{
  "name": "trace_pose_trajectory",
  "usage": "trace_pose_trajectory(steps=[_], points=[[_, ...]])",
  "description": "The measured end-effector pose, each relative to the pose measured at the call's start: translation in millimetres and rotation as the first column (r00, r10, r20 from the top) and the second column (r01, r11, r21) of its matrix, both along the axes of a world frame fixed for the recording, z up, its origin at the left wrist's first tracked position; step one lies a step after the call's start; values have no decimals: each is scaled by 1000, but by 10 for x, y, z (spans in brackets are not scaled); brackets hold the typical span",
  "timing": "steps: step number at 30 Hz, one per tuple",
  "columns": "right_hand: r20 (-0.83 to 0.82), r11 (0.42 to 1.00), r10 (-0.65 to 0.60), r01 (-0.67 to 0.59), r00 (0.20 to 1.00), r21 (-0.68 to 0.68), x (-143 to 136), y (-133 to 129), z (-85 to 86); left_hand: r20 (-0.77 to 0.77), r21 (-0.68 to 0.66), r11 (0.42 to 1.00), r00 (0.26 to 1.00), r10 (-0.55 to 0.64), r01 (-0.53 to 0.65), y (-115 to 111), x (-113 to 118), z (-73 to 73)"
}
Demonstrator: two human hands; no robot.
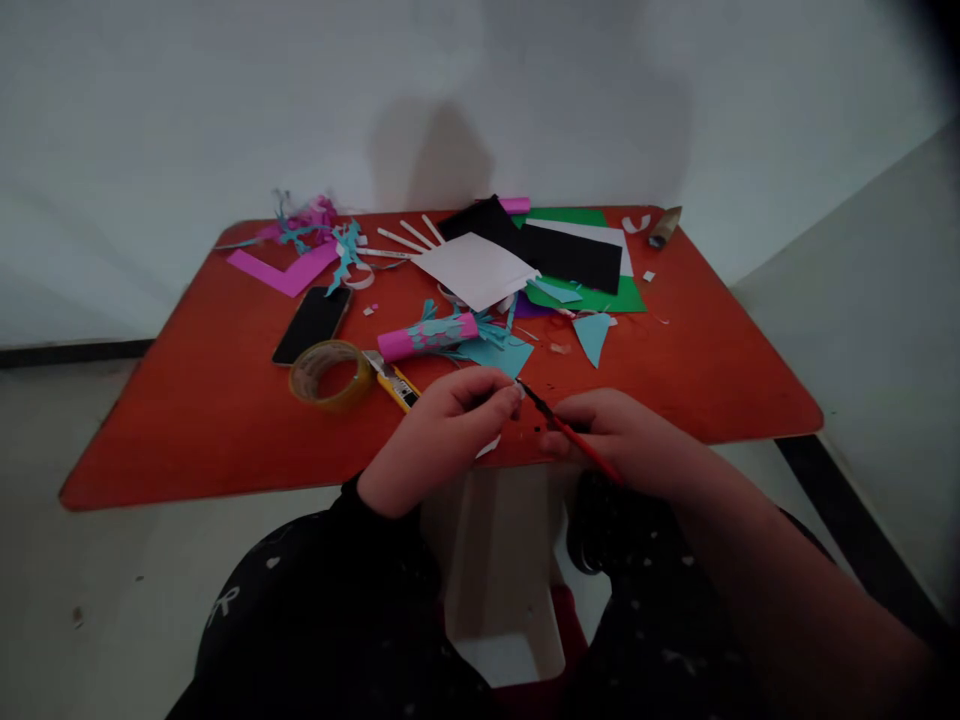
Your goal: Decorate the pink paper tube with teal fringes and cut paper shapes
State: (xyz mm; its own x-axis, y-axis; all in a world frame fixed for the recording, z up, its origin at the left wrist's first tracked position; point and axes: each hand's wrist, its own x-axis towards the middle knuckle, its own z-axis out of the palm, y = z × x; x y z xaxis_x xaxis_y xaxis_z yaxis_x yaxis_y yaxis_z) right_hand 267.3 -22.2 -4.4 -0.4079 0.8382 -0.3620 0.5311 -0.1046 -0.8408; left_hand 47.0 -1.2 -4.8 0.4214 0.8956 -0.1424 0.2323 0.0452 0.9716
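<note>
My left hand (450, 425) pinches a small white piece of paper (518, 390) between thumb and fingertips, above the front edge of the red table (247, 420). My right hand (619, 435) is closed on a thin red-handled tool (581, 447), whose dark tip reaches the white piece. What kind of tool it is, I cannot tell for sure. Below my left fingers another white scrap (489, 446) shows in part. A yellow cutter (397, 384) lies beside my left hand, its end hidden behind the hand.
A roll of tape (330, 374) and a phone (312, 325) lie at the left. A pink tube with blue paper scales (427, 336) is mid-table. Behind are white (476, 270), black (574, 257) and green sheets (630, 294). Pink and blue shreds (319, 217) sit back left.
</note>
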Motion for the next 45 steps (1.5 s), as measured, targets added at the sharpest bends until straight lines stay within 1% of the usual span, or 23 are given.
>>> trace_pose_trajectory(steps=[5,10,16,19,23,27,29,31,34,36,40,42,43,45], points=[[46,997,83,-83,995,1,92,7,45,-22,-32,997,997,-75,75,22,-45,33],[112,988,152,-148,982,-44,145,-5,62,-24,-98,981,985,-168,165,22,-64,65],[218,984,180,-173,959,-49,183,-15,20,-56,-76,972,972,-227,223,34,-67,70],[221,982,189,-181,957,-58,183,-16,9,-61,-73,970,970,-235,231,39,-61,67],[193,983,173,-158,966,-91,162,-13,16,-71,-88,969,968,-239,233,39,-59,75],[235,985,156,-132,960,-115,144,-1,27,-103,-113,964,963,-251,239,40,-60,81],[271,993,115,-99,956,-71,153,13,21,-102,-126,963,963,-251,237,39,-58,73],[318,999,34,-43,948,22,187,43,0,-91,-140,965,967,-237,223,36,-55,54],[416,987,-78,12,906,159,297,123,-68,-65,-162,968,977,-202,189,33,-53,5],[506,980,-104,2,856,199,404,191,-135,-47,-175,970,983,-179,169,37,-53,-32],[659,971,-161,0,734,238,636,293,-262,-48,-170,978,990,-133,123,57,-46,-86],[712,969,-203,34,672,244,744,312,-299,-52,-170,981,993,-107,96,64,-34,-91],[727,971,-211,54,653,233,798,315,-312,-52,-173,982,995,-90,80,65,-26,-87],[734,978,-198,78,649,196,903,317,-335,-48,-179,983,997,-54,44,61,-9,-68]])
